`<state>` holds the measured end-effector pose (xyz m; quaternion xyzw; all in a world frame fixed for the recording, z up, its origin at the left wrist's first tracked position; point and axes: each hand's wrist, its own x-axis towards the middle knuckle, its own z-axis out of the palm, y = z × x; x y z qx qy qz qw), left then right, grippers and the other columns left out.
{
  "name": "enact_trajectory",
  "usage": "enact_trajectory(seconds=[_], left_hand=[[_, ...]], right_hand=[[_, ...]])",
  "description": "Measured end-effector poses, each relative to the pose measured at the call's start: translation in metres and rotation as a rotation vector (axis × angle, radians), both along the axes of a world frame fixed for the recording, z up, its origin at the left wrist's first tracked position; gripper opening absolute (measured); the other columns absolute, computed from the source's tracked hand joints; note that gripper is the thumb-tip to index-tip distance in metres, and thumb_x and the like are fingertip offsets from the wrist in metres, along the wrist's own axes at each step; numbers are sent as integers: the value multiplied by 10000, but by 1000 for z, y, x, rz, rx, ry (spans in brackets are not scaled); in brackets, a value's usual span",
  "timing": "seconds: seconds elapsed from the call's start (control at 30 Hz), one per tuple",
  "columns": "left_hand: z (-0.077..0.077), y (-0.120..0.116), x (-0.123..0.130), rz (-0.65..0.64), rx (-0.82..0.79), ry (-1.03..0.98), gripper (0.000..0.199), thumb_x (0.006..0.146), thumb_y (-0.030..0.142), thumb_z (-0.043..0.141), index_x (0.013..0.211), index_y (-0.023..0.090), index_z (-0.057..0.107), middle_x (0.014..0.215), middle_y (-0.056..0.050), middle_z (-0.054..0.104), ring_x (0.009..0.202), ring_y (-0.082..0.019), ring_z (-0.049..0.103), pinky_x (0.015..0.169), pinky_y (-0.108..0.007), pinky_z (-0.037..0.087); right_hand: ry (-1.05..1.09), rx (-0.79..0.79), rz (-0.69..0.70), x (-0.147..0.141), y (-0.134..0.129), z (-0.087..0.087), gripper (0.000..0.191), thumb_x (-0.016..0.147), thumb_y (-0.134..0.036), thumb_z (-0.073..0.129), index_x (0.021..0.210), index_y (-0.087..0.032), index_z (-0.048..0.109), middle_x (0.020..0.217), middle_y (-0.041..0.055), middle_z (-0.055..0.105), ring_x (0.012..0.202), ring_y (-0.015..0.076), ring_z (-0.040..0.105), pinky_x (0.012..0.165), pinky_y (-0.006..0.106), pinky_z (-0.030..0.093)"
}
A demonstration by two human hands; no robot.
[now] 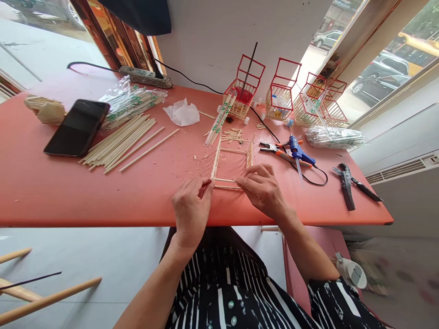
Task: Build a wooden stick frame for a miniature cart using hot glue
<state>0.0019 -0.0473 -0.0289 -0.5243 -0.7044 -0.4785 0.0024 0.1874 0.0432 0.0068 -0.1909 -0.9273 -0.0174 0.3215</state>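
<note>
A small open frame of wooden sticks lies near the table's front edge, with cross sticks joining its two sides. Across its near end runs a short wooden stick. My left hand pinches this stick's left end at the frame's corner, thumb and fingers closed. At the other end, the fingertips of my right hand are closed on the same stick, close to the frame's right side. The fingertips partly cover both joints. Cut stick pieces and crumbs lie just beyond the frame.
Long sticks, a phone and wrapped chopsticks lie left. Right are pliers, a blue glue gun with its cord, and a black-handled tool. Red-topped stick carts stand at the back.
</note>
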Motion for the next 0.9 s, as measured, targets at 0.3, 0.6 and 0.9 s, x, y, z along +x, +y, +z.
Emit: enact_trajectory(seconds=[0.3,0.6,0.9], left_hand=[[-2,1,0,-8,28,20,105,909,240,661,840,185,717,802,-29,737,709,-176,655,699,-279,491],[-2,0,0,-13,67,56,102,915,232,667,836,186,714,805,-33,733,769,-193,644,724,-282,490],[-2,0,0,-23,64,90,72,912,206,675,863,171,716,813,-38,733,769,-192,640,738,-282,486]], right_hand=[[-12,13,-24,-3,-2,1,140,1019,-153,546,987,-202,673,736,8,700,910,192,608,891,357,370],[-21,21,-36,-4,-3,2,130,1021,-156,547,955,-193,653,740,4,709,868,182,605,874,361,355],[-63,-3,-62,-6,-4,4,184,1041,-168,515,900,-188,632,737,8,701,875,176,588,875,357,347]])
